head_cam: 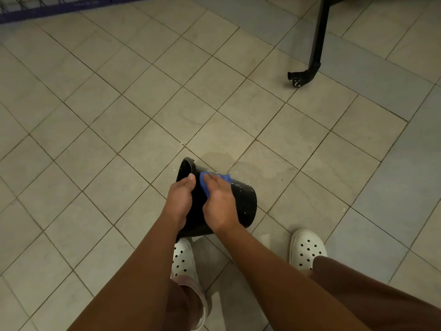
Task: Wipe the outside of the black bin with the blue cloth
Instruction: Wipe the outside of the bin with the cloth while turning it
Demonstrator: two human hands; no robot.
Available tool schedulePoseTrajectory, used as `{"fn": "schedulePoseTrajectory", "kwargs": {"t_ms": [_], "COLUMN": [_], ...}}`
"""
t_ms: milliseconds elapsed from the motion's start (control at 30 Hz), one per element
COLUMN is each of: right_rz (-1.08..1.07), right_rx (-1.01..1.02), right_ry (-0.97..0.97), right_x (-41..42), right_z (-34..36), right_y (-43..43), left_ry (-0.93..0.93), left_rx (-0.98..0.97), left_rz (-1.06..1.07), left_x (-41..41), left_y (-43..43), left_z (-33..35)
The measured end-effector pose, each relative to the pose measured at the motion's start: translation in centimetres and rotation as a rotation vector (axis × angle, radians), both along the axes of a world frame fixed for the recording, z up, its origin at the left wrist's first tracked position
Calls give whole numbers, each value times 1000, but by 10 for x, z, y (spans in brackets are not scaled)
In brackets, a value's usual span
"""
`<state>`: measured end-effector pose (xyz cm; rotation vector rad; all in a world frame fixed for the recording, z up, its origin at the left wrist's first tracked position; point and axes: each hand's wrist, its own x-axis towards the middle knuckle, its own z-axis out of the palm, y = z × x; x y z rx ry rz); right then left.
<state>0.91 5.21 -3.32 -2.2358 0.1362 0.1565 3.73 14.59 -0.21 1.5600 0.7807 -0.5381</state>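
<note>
The black bin [243, 201] lies tipped on its side above the tiled floor, its open mouth facing left and its base to the right. My left hand [179, 199] grips the bin at its rim. My right hand [219, 201] presses the blue cloth [205, 181] flat against the bin's upper outer wall, with most of the cloth hidden under the fingers. White specks show on the bin's side near the base.
My two feet in white perforated clogs [306, 249] stand just below the bin. A black frame leg with a caster [301, 77] stands at the upper right. A blue wire rack edge [47, 10] runs along the top left. A damp patch [222, 156] marks the tiles beyond the bin.
</note>
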Motion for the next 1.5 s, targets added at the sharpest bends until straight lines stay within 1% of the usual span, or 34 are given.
{"fn": "schedulePoseTrajectory", "kwargs": {"t_ms": [100,200,267,367,467,533,667,767,900,967,1067,1200,1233,1300,1367,1433,1500], "right_rz": [39,-34,-53,-50,-71,-58,71,135,27,7,68,170,158,67,-17,-26,27], "right_rx": [46,38,14,24,13,-7,100,128,14,-9,32,44,35,18,12,17,20], "right_ry": [13,72,74,-49,-238,-266,-196,-107,-37,-30,-90,-88,-59,16,52,35,-18], "right_x": [16,15,6,-10,-26,-37,-44,-35,-36,-41,-45,-28,-25,-25,-31,-38,-41], "right_z": [-4,-15,-18,-18,-26,-30,-31,-34,-43,-46,-46,-41,-43,-48,-49,-47,-47], "right_y": [-12,-23,-20,-16,-21,-15,-2,-10,-19,-16,-2,-10,-17,-30,-32,-23,-15], "left_ry": [8,47,97,157,227,247,242,215,176,158,163,153,148,137,131,131,144], "left_rx": [-11,-33,-73,-104,35,89,44,39,69,84,84,85,90,103,118,125,119], "left_rz": [-14,-36,-12,27,41,21,63,117,155,147,166,166,171,177,172,169,179], "left_x": [-3,-3,1,8,12,13,11,9,12,13,11,7,6,6,7,7,7], "left_y": [1,3,4,4,-3,-7,-9,-8,-10,-11,-7,-5,-6,-7,-8,-8,-6], "left_z": [0,1,3,4,2,0,-2,-2,1,3,3,1,3,4,4,4,3]}}
